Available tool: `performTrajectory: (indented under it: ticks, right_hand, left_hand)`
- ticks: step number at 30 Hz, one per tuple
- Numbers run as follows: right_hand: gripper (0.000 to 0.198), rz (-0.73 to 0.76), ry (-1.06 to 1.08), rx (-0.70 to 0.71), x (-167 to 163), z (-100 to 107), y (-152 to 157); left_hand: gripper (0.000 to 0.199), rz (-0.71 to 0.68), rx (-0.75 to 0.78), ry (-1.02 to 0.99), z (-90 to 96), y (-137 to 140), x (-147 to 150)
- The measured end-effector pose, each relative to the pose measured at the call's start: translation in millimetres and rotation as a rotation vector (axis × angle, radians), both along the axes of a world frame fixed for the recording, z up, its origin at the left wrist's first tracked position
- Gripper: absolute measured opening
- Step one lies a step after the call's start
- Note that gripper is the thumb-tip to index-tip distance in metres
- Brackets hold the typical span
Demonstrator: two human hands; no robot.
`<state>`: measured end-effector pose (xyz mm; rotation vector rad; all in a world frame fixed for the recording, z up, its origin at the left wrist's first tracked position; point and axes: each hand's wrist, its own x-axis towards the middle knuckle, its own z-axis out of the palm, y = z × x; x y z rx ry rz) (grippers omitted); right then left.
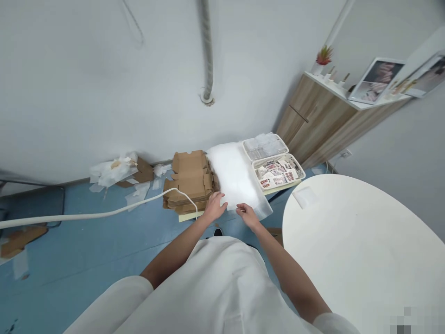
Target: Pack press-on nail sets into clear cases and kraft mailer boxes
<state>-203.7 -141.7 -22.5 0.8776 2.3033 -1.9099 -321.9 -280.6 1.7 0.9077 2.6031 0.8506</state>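
Note:
My left hand (214, 207) is at the right front corner of a stack of flat brown cardboard boxes (189, 176), its thumb and fingers apart and nothing visible in it. To its right, over the front of a pile of white sheets (234, 169), is my right hand (247, 215). Its fingers are bent, with a small gap at the thumb, and I see nothing held there. Both hands face each other across the sheets' near edge. Whether the fingertips touch the sheets is hard to tell.
Behind the sheets stand a white basket (266, 146) of clear packets and a basket (278, 171) of printed cards. A round white table (347, 241) is on the right. A white cable (104, 214) crosses at left. Scraps (114, 171) lie by the wall.

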Motion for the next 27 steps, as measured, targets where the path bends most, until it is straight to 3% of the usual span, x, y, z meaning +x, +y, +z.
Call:
performTrajectory:
  ticks: [3, 7, 10, 13, 18, 27]
  right_hand:
    - [0.031, 0.152, -0.001, 0.186, -42.9, 4.9, -18.1]
    - [0.039, 0.269, -0.034, 0.511, -94.5, 15.7, -39.1]
    - [0.046, 0.302, -0.123, 0.726, -129.2, 24.5, -49.1]
    - [0.046, 0.345, -0.223, 0.856, -156.2, 27.8, -53.2]
    - [0.034, 0.366, -0.386, 0.869, -172.4, 21.7, -48.8]
    - [0.023, 0.255, -0.382, 0.796, -163.2, 20.8, -32.6]
  left_hand:
    - [0.042, 0.112, -0.095, 0.076, -3.4, -33.4, -28.8]
    - [0.045, 0.154, -0.265, 0.068, -12.8, -72.8, -57.9]
    - [0.048, 0.149, -0.37, 0.034, -20.3, -91.3, -69.7]
    - [0.046, 0.142, -0.412, -0.021, -26.7, -99.8, -73.5]
    - [0.035, 0.15, -0.352, -0.06, -33.3, -103.7, -78.8]
    - [0.034, 0.042, -0.165, -0.062, -39.9, -115.2, -95.4]
